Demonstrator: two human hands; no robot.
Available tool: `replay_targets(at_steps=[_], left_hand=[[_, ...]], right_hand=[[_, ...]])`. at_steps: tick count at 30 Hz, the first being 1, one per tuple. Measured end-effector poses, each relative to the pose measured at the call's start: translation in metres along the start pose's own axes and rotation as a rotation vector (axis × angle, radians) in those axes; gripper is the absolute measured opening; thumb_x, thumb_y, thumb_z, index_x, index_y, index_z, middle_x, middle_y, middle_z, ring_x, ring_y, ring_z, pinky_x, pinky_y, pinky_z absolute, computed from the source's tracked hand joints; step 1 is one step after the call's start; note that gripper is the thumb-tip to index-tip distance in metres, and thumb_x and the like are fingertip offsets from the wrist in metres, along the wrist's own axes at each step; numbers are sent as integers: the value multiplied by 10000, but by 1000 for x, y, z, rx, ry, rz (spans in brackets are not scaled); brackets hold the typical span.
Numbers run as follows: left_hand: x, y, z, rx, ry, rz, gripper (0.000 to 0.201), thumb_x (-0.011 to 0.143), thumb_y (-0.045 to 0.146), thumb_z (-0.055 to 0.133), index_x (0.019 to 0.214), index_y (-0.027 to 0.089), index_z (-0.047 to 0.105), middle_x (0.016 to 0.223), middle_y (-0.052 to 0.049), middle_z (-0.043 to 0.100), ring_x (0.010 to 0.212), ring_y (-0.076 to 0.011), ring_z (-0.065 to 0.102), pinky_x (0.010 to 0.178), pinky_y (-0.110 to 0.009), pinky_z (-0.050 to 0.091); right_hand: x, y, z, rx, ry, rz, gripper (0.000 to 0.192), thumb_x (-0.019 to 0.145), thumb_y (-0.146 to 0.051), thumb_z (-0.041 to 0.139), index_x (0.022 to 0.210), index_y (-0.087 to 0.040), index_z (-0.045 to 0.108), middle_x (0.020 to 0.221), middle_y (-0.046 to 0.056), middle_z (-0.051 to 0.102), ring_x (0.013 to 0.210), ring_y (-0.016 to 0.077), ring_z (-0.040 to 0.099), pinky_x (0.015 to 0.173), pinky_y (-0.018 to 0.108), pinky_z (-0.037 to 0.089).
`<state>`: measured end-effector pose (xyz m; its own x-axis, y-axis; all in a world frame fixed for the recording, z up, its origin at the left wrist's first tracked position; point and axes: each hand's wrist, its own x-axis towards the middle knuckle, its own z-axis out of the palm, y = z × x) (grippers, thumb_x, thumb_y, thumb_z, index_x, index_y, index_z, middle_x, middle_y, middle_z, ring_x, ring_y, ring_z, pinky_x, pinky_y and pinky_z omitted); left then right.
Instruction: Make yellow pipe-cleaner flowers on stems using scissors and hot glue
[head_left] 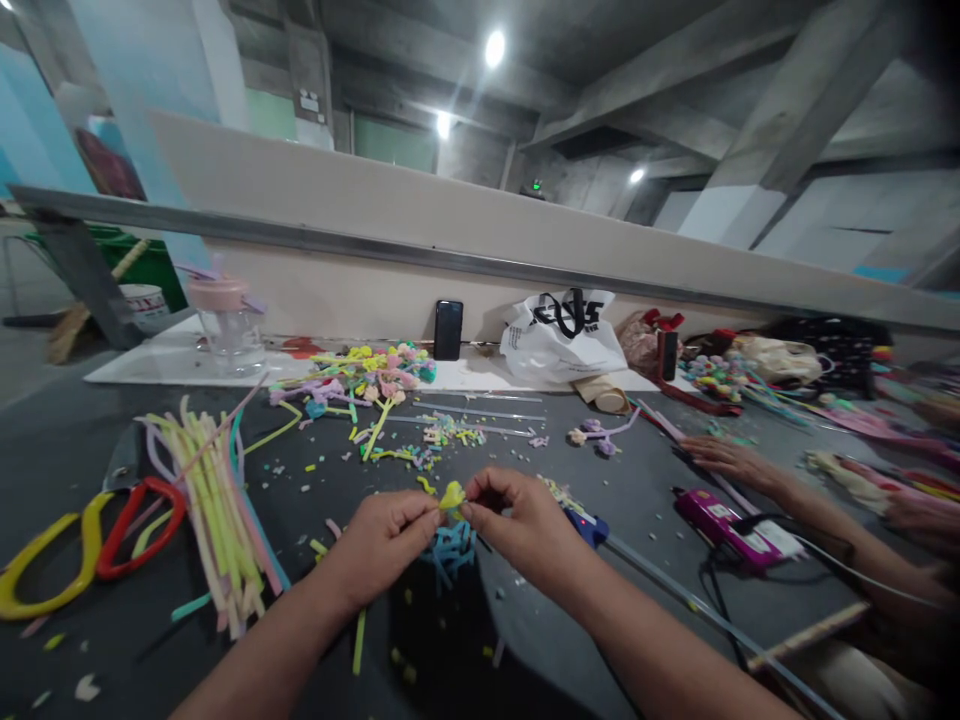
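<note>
My left hand (384, 540) and my right hand (525, 525) meet over the dark table (90, 430), both pinching one small yellow pipe-cleaner piece (452, 494) between their fingertips. Just below them lies a little heap of blue pipe-cleaner bits (451, 548). A blue glue gun (589, 527) sits right behind my right hand. Left of my left hand is a bundle of pastel pipe cleaners (217, 490).
Scissors with yellow and red handles (90, 545) lie at far left. Finished pipe-cleaner flowers (367, 375), a black phone (448, 329), a clear cup with pink lid (227, 320) and a white bag (559, 335) stand at the back. Another person's hand (731, 462) rests right, near a pink glue gun (724, 525).
</note>
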<state>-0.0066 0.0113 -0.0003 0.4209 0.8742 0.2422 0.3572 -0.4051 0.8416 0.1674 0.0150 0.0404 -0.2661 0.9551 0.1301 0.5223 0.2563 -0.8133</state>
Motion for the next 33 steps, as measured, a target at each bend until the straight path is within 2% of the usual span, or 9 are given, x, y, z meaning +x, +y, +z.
replay_targets(at_steps=[6, 11, 19, 24, 26, 29, 33], left_hand=[[-1, -1, 1, 37, 24, 28, 327, 852, 292, 378, 549, 173, 343, 557, 52, 336, 554, -90, 350, 528, -207, 237], [0, 0, 0, 36, 5, 19, 338, 855, 304, 375, 545, 172, 354, 556, 50, 326, 550, -91, 346, 524, -212, 234], [-1, 1, 2, -42, -36, -15, 344, 850, 320, 386, 540, 171, 362, 562, 48, 304, 554, -92, 325, 519, -217, 227], [0, 1, 1, -47, -17, -31, 341, 844, 322, 399, 540, 167, 385, 561, 45, 337, 561, -95, 345, 526, -216, 234], [1, 1, -1, -108, -10, -57, 334, 840, 336, 412, 559, 159, 440, 572, 40, 367, 575, -98, 361, 534, -210, 248], [2, 0, -2, -310, -9, -161, 305, 826, 376, 447, 654, 148, 554, 570, 39, 396, 552, -92, 352, 507, -196, 247], [1, -4, 0, -645, -19, -303, 315, 810, 427, 486, 721, 145, 594, 494, 61, 358, 460, -61, 260, 439, -179, 161]], right_hand=[[3, 3, -1, 318, -98, 191, 87, 621, -245, 652, 640, -164, 628, 533, -51, 539, 492, 83, 427, 500, 213, 310], [3, 8, -1, 438, -88, 236, 127, 596, -281, 699, 640, -168, 661, 549, -44, 570, 520, 88, 444, 532, 225, 305], [0, 7, -1, 477, -99, 237, 165, 537, -281, 751, 587, -163, 647, 513, -56, 542, 510, 81, 418, 535, 224, 306], [4, 9, -6, 413, -97, 226, 135, 601, -286, 696, 652, -165, 665, 587, -36, 577, 561, 99, 464, 580, 240, 339], [3, 10, -10, 393, -11, 204, 163, 626, -291, 673, 741, -176, 669, 668, -25, 598, 618, 113, 490, 616, 247, 355], [-3, 13, -15, 381, 144, 206, 226, 636, -304, 661, 836, -199, 651, 725, -23, 589, 658, 125, 496, 625, 247, 361], [-21, 13, -10, 415, 188, 254, 252, 638, -305, 660, 862, -191, 638, 743, -9, 575, 679, 138, 494, 620, 249, 367]])
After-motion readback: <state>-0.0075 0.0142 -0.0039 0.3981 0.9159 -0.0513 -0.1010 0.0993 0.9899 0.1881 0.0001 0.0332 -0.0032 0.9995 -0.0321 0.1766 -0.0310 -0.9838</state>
